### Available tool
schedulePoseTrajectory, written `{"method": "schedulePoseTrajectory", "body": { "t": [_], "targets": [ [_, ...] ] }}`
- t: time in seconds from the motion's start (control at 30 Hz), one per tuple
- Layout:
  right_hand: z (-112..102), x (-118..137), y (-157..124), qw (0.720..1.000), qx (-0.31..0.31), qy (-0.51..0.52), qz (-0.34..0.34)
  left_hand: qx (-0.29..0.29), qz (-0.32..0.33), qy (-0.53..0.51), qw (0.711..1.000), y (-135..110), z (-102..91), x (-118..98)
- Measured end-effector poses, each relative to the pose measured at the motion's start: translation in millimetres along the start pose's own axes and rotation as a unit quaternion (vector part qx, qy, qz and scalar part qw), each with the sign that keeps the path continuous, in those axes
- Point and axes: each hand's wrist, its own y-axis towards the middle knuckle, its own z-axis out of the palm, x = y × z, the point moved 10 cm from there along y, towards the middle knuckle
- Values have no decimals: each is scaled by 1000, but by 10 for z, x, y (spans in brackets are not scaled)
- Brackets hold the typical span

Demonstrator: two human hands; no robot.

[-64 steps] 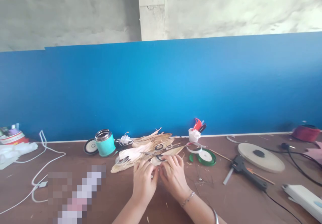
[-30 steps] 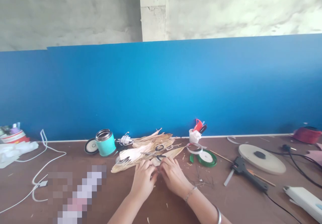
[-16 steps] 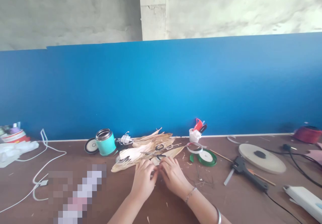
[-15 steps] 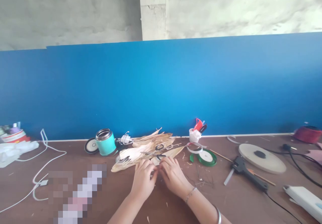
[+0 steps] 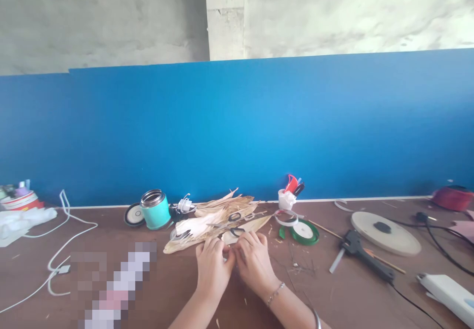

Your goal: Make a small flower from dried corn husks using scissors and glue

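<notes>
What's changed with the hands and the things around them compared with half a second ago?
The left hand has shifted slightly right and the right wrist slightly left, both drawing a little nearer the person. The right hand shows no visible release. The dry husks, turquoise jar and glue gun stayed put.

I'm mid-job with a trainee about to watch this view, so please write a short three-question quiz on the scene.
1. True or false: the open teal cylindrical flask is left of the pale, dry, papery husks.
2. The black-handled metal scissors lie on: A) a green ribbon spool; B) the husks; C) a white round lid.
3. Which hand has the silver linked bracelet at its wrist?

Key: 1 true; 2 B; 3 the right hand.
</notes>
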Motion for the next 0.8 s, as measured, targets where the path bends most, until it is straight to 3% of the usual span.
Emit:
{"method": "schedulePoseTrajectory", "body": {
  "t": [0.37, 0.53, 0.67, 0.8],
  "targets": [
    [-46, -3, -47, 998, -55, 14, 41, 6, -54, 32, 998, 25, -12, 130],
    [-114, -264, -54, 991, -63, 20, 115, -44, -84, 60, 994, 97, -218, 399],
    [-9, -390, -41, 985, -15, 83, 153, -55, 0, 12, 998, 129, -268, 238],
    [85, -328, -35, 985, 28, 97, 140, -22, 55, -35, 998, 86, -158, 17]
  ]
}}
